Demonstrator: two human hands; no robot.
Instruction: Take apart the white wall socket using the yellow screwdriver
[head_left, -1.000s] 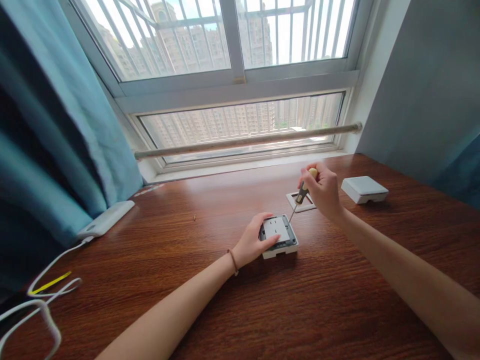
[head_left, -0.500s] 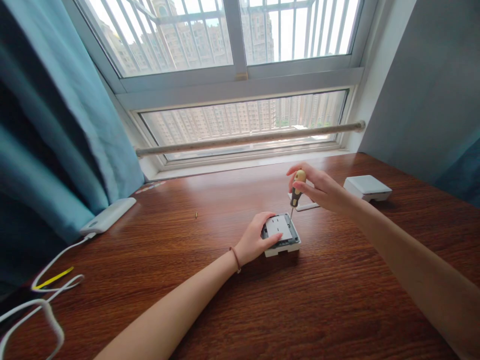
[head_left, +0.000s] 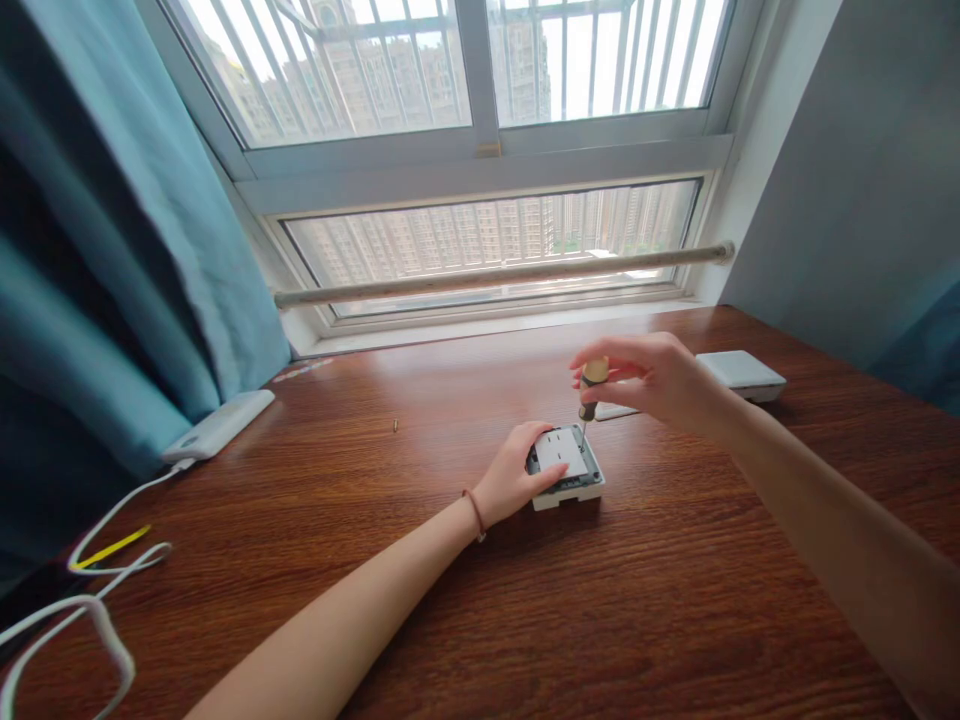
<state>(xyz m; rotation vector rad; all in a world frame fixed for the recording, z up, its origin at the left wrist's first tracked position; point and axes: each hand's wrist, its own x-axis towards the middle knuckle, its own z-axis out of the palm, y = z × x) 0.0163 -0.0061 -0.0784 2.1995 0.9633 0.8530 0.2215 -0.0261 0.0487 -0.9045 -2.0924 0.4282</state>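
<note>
A wall socket (head_left: 561, 452) with a white slotted face and a grey frame sits in a white box on the table. My left hand (head_left: 517, 470) grips it from the left, thumb along the near side and fingers on the far side. Over its right edge, my right hand (head_left: 637, 375) is closed on the handle of a screwdriver (head_left: 591, 388), yellowish and black. The thin shaft points down, its tip at the grey frame beside the white face. Behind the right hand lies a white frame (head_left: 616, 411), partly hidden.
A white square box (head_left: 741, 372) stands at the right rear. On the left are a white power strip (head_left: 221, 425) with its cable (head_left: 97, 610), a yellow strip (head_left: 112, 548) and a tiny brass-coloured piece (head_left: 395, 426). A blue curtain (head_left: 180, 200) hangs at the left by the window.
My right hand has shifted its fingers round the screwdriver handle, which now stands more upright and slightly lower. My left hand keeps its hold on the socket.
</note>
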